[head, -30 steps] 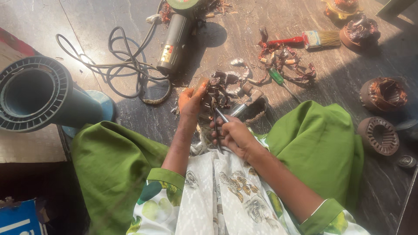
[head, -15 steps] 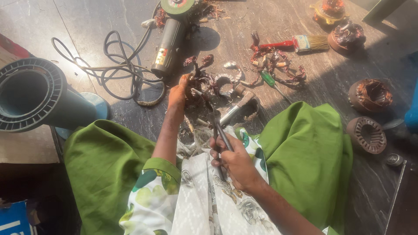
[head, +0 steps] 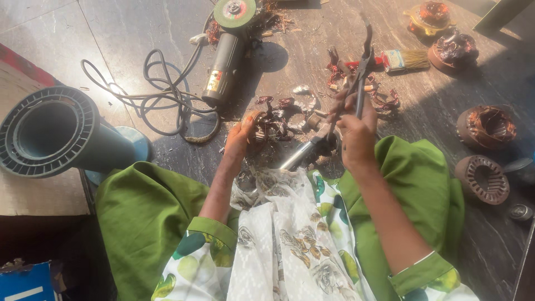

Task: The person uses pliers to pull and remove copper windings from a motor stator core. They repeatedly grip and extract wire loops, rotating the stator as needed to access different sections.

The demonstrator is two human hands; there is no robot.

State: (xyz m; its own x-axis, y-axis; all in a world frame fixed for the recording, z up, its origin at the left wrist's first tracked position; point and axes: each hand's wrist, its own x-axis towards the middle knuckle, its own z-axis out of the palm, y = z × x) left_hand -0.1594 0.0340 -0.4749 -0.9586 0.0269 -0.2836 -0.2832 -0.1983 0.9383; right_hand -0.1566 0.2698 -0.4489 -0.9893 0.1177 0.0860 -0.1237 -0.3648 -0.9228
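A: Pliers [head: 359, 69] up in your right hand [head: 356, 128], fist closed round the handles, tips pointing away from you above the floor. Left hand [head: 242, 136] is clamped on the motor core [head: 273, 125], which sits on the floor just past your knees, its steel shaft [head: 298, 156] pointing back toward your lap.

B: How should I go at the wire?

A: My judgement: keep the left grip firm so the core can't roll, bring the tips down close to the copper, bite a small bunch, and pull along the slots, not across. Mind the left fingers; they lie right beside the winding.

B: Anything in my way?

A: Copper scraps [head: 301, 103] scattered just beyond the core. Angle grinder [head: 225, 61] near on the left, its cable [head: 161, 97] looped beside it; could snag an elbow. Brush [head: 401, 58] further out. Two wound cores [head: 485, 128] well to your right, and a slotted empty one [head: 482, 178] nearer. Grey plastic tube [head: 56, 134] lies well apart on the left. Your cloth hangs close under the shaft.
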